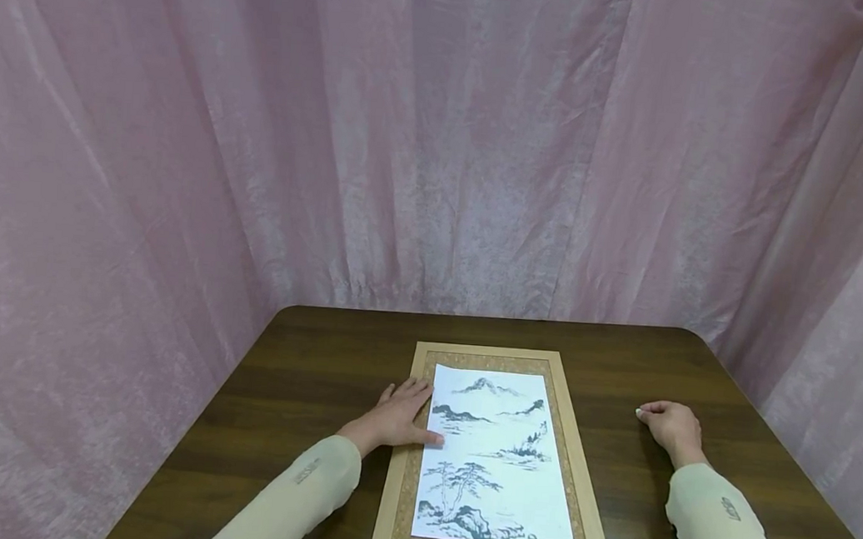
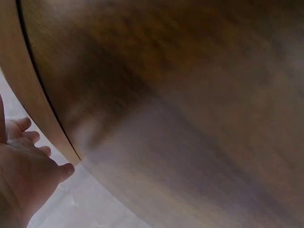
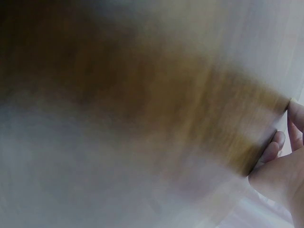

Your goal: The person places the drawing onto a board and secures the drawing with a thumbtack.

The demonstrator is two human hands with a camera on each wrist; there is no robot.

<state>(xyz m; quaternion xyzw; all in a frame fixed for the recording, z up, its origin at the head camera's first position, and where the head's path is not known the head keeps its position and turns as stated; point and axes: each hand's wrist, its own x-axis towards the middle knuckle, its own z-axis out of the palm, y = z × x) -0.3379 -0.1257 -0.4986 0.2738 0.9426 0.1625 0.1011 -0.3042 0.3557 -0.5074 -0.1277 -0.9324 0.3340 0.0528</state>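
A sheet of white paper (image 1: 496,466) printed with an ink landscape of mountains and trees lies on a cork board (image 1: 406,501) with a light wooden frame (image 1: 582,460). My left hand (image 1: 394,417) rests across the left side of the board, fingers spread and straight, the thumb on the paper's left edge. Off to the right, over the table, my right hand (image 1: 674,428) pinches a small white thing (image 1: 639,412) between thumb and forefinger; its kind is too small to tell. The right wrist view shows that hand (image 3: 280,178) only at its edge, fingers curled.
The board lies on a dark brown wooden table (image 1: 304,369) with rounded far corners. Pink velvet curtains (image 1: 440,153) hang behind the table and along both sides. Both wrist views are mostly filled by blurred wood-grain tabletop.
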